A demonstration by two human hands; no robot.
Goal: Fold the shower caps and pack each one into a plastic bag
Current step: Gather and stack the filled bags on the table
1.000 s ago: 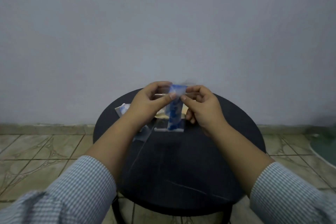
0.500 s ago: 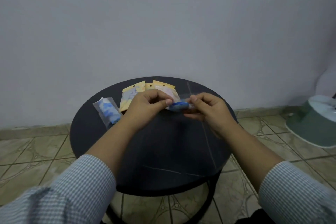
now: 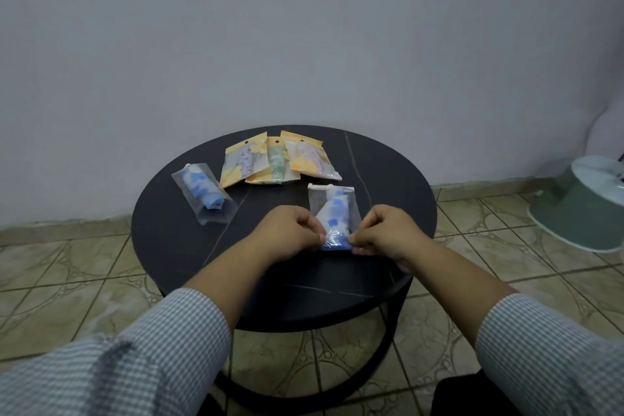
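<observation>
On the worktop (image 3: 189,246), both hands pinch one bag.
Left hand (image 3: 290,233) and right hand (image 3: 385,233) grip the plastic bag (image 3: 332,213) at its near edge; it looks light, soft and slippery.

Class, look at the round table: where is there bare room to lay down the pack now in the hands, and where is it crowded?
Bare patches: the near part of the table, between the forearms, and the right edge beyond the right hand. The left edge outside the clear blue pack is narrower. Crowded: the far middle, where three yellow packs overlap.
</observation>
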